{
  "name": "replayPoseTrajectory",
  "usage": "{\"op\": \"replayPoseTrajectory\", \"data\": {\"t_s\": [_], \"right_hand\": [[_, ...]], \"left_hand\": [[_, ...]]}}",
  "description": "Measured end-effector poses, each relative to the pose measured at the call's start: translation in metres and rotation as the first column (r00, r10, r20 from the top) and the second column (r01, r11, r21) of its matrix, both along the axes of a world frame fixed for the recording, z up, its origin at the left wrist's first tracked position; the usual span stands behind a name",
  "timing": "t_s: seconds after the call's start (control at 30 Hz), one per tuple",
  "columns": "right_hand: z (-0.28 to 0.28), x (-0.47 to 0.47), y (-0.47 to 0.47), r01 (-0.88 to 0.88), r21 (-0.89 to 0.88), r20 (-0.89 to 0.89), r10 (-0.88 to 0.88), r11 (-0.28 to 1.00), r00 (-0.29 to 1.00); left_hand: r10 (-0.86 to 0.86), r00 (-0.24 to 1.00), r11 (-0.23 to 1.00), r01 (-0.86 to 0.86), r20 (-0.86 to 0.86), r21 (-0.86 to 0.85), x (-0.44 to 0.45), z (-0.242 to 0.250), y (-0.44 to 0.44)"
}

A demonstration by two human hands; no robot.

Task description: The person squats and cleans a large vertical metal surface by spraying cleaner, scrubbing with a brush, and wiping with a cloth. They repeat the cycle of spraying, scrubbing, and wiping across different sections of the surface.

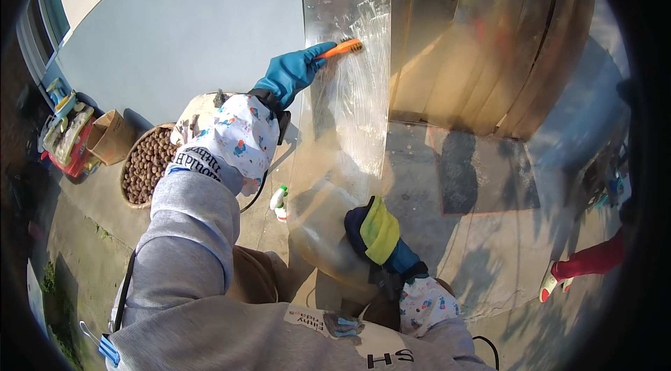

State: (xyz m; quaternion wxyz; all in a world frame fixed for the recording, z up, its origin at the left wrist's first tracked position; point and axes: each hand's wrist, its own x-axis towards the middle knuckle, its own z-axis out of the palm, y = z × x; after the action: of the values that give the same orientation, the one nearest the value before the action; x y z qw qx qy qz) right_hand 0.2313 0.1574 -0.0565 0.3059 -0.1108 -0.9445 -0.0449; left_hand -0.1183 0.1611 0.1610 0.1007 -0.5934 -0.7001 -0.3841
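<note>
My left hand [291,75], in a blue rubber glove, grips the handle of an orange scrub brush [343,48] with dark bristles. The bristles lie against a long, see-through plastic curtain strip [348,104], streaked with white suds. Its lower end curves toward my knees. At the strip's lower right edge, my right hand [401,261], also blue-gloved, is closed around a yellow and dark blue cloth [381,232]. The cloth hides most of those fingers, so whether they also pinch the strip is unclear.
More plastic strips [461,56] hang at right above a dark floor mat [487,174]. A white spray bottle [279,203] with a green top stands on the concrete. Leftward are a basket of round brown nuts [149,166] and a paper bag [110,138]. Another person's leg [590,263] shows at right.
</note>
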Motion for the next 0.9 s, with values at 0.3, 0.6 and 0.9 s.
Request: {"op": "replayPoseTrajectory", "data": {"t_s": [0.3, 0.6, 0.9], "right_hand": [[0.012, 0.001, -0.005, -0.048, -0.118, -0.024, 0.046, 0.992, 0.999], [0.010, -0.002, -0.004, -0.058, -0.174, -0.114, 0.039, 0.983, 0.993], [0.001, -0.003, 0.004, -0.096, -0.408, -0.004, 0.104, 0.908, 0.995]], "left_hand": [[-0.298, 0.938, 0.886, 0.203, -0.176, -0.417, 0.031, -0.035, -0.022], [-0.203, 0.970, 0.969, 0.179, -0.133, -0.172, -0.009, -0.025, 0.009], [-0.092, 0.992, 0.987, 0.102, -0.082, 0.127, -0.016, 0.033, 0.015]]}}
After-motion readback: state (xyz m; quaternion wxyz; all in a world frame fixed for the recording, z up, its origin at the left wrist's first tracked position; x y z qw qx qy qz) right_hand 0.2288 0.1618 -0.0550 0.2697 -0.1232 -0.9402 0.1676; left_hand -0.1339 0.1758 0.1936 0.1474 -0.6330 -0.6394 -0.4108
